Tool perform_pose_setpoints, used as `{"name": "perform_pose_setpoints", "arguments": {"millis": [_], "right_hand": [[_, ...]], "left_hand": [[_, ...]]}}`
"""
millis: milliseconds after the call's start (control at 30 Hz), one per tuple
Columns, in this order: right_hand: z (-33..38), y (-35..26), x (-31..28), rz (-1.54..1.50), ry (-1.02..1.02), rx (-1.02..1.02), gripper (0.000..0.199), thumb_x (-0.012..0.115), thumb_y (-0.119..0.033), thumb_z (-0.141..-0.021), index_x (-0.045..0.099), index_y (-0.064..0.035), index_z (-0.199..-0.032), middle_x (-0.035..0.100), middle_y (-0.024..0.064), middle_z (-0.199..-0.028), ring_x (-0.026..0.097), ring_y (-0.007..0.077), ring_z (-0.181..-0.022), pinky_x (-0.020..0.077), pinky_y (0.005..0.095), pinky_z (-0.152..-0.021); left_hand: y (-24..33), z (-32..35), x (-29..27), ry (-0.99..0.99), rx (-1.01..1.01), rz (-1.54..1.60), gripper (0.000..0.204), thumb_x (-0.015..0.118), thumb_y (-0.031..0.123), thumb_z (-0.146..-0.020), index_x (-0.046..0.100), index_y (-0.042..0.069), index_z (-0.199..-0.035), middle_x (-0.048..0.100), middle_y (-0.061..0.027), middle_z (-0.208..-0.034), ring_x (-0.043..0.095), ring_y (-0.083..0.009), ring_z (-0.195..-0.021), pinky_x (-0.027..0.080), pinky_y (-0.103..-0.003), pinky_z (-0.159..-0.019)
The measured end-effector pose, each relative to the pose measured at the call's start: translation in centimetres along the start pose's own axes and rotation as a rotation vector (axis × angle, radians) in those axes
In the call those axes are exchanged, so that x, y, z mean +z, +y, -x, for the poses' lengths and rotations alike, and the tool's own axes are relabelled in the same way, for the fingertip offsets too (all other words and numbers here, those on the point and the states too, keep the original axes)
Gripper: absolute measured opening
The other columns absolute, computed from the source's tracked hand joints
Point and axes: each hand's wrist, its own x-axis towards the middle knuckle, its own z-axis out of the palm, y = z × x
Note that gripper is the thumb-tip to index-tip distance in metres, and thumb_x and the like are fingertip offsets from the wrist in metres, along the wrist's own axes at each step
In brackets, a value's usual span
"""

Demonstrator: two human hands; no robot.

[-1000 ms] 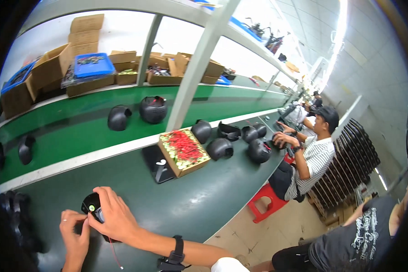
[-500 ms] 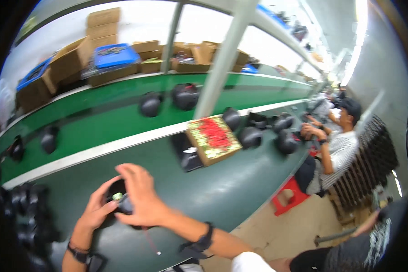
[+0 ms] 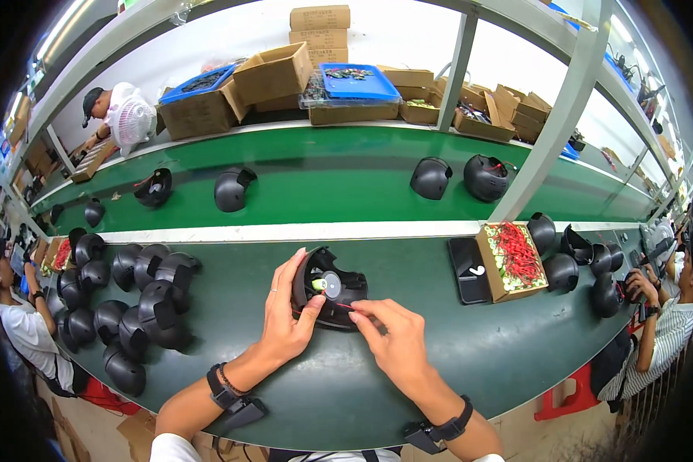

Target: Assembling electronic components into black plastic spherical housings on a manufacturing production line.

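Black plastic shell (image 3: 329,289), hollow side up, lies on the dark green bench (image 3: 408,362) just below the white strip (image 3: 285,231), between both hands. Compared with half a second ago, the view has swung to centre on the work and the grip has changed: the right hand (image 3: 396,343), which then lay spread over the shell, now sits beside it with thumb and forefinger pinched on a thin red wire (image 3: 339,306) at the shell's near edge. The left hand (image 3: 285,312) is curled round the shell's left side, fingers part open, thumb tip pressing inside near a white disc (image 3: 331,285) and a small yellow-green piece (image 3: 316,284). The change suggests holding has given way to fine work on the wire. A pile of like shells (image 3: 131,296) lies to the left, a box of red parts (image 3: 513,260) to the right.
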Motion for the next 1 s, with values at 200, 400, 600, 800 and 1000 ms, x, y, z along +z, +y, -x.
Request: {"name": "perform_pose_setpoints", "arguments": {"millis": [200, 400, 600, 800, 1000], "right_hand": [[0.0, -0.9, -0.3, 0.047, 0.082, -0.043, 0.013, 0.081, -0.006, -0.093, 0.081, -0.0010, -0.105, 0.078, 0.0118, -0.092, 0.077, 0.0194, -0.076, 0.0603, 0.0288, -0.067], [0.6, -2.1, 0.6, -0.278, 0.043, 0.258, 0.014, 0.079, -0.010, -0.097, 0.080, 0.0020, -0.104, 0.078, 0.0093, -0.083, 0.073, 0.0122, -0.066, 0.0586, 0.0262, -0.061], [0.7, -3.1, 1.6, -0.298, -0.042, 0.412, 0.015, 0.073, -0.010, -0.100, 0.076, 0.0044, -0.101, 0.077, 0.0132, -0.089, 0.073, 0.0108, -0.071, 0.0580, 0.0262, -0.060], [0.7, -3.0, 2.8, -1.016, -0.033, 0.591, 0.011, 0.071, -0.006, -0.102, 0.071, 0.0052, -0.101, 0.075, 0.0115, -0.086, 0.074, 0.0149, -0.076, 0.0595, 0.0274, -0.067], [3.9, -5.1, 4.9, 0.120, 0.103, -0.139, 0.011, 0.075, -0.005, -0.095, 0.070, -0.0005, -0.103, 0.073, 0.0145, -0.089, 0.074, 0.0339, -0.075, 0.0603, 0.0408, -0.065]], "left_hand": [[-0.1, -0.2, 0.1, 0.170, 0.197, -0.185, 0.068, 0.070, 0.014, -0.100, 0.039, -0.004, -0.157, 0.051, -0.0286, -0.146, 0.057, -0.0426, -0.131, 0.045, -0.046, -0.113], [0.3, 0.1, 0.1, 0.209, 0.338, -0.314, 0.071, 0.073, 0.013, -0.097, 0.038, -0.004, -0.157, 0.048, -0.0306, -0.151, 0.052, -0.0455, -0.136, 0.044, -0.049, -0.115], [1.6, 0.9, 1.2, 0.299, 0.394, -0.444, 0.074, 0.068, 0.020, -0.103, 0.029, -0.002, -0.161, 0.043, -0.0296, -0.156, 0.047, -0.0430, -0.143, 0.038, -0.051, -0.120], [2.7, 1.5, 2.6, 0.436, 0.335, -0.328, 0.076, 0.062, 0.016, -0.105, 0.017, -0.003, -0.164, 0.034, -0.0275, -0.160, 0.039, -0.0400, -0.149, 0.030, -0.050, -0.125], [4.9, 1.5, 4.0, 0.650, -0.320, 0.754, 0.049, 0.048, 0.025, -0.117, 0.031, 0.007, -0.160, 0.049, -0.0110, -0.147, 0.051, -0.0193, -0.133, 0.045, -0.035, -0.113]]}}
